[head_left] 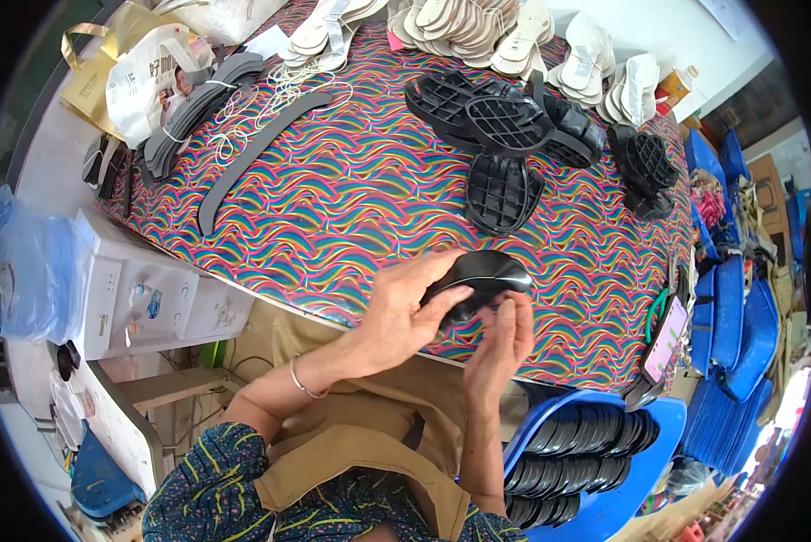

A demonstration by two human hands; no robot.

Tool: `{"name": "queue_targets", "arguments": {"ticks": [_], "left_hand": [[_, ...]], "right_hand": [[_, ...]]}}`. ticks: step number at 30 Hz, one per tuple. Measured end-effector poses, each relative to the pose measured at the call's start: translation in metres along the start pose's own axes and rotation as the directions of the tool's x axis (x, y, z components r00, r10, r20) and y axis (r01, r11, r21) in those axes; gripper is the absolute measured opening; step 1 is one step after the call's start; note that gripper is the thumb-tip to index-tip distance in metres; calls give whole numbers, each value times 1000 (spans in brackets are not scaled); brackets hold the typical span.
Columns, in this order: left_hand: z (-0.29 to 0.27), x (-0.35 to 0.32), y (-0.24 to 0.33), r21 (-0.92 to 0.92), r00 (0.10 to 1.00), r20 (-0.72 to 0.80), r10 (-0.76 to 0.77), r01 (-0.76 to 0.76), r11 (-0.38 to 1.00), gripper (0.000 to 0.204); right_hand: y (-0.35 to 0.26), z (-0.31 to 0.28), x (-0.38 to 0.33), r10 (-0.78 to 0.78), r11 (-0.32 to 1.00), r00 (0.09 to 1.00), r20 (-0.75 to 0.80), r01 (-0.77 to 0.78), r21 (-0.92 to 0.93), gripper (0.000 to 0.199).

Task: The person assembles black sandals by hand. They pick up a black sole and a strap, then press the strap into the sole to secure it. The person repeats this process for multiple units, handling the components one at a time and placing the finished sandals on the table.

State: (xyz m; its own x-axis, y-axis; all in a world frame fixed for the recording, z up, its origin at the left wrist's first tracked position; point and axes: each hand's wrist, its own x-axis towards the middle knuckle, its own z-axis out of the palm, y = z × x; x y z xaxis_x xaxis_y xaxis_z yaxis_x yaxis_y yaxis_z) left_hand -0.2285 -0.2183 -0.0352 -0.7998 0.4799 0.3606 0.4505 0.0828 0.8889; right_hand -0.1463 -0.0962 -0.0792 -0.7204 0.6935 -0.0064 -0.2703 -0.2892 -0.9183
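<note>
Black piece [496, 273], glossy and curved, apparently a shoe sole: held up over the near part of the patterned tablecloth [369, 181]. Long axis roughly side to side, the right end angled somewhat away from the wearer.

Left hand [404, 303]: grasping the piece's left end, thumb on the near side, fingers around behind. Right hand [503, 339]: fingers bent at the near right edge; pinching or only touching, cannot tell. Key relation: piece lies just ahead of both hands, left the closer, right reaching its edge from the near side.

Beyond the hands: a treaded sole [498, 197], heel end unclear. Near right of the right hand: blue tub [663, 425] with rows of black pieces [586, 429].

Writing: printed characters on the white bag [148, 86], far left of the hands; print on the gold bag [88, 95] too small to tell. Phone [666, 339], right of the hands: screen lit, text unreadable. No label visible on the held piece.
</note>
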Motion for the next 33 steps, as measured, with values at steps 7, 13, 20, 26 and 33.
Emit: {"name": "queue_targets", "arguments": {"ticks": [7,13,20,26,33], "left_hand": [[-20,18,15,527,930,305,205,-344,777,47],[-13,25,12,527,918,352,185,-357,771,54],[-13,32,15,488,914,400,70,-277,828,58],[-14,31,0,387,887,412,209,-378,841,53],[-11,39,5,363,898,421,132,-300,882,51]], "right_hand": [[-51,-11,34,73,811,955,288,111,-574,16],[-52,-5,42,211,852,933,292,-29,-523,23],[-49,-11,39,435,900,866,248,-417,-123,25],[-45,-16,36,481,877,846,231,-455,-156,27],[-40,-28,38,492,869,832,258,-451,-203,28]]}}
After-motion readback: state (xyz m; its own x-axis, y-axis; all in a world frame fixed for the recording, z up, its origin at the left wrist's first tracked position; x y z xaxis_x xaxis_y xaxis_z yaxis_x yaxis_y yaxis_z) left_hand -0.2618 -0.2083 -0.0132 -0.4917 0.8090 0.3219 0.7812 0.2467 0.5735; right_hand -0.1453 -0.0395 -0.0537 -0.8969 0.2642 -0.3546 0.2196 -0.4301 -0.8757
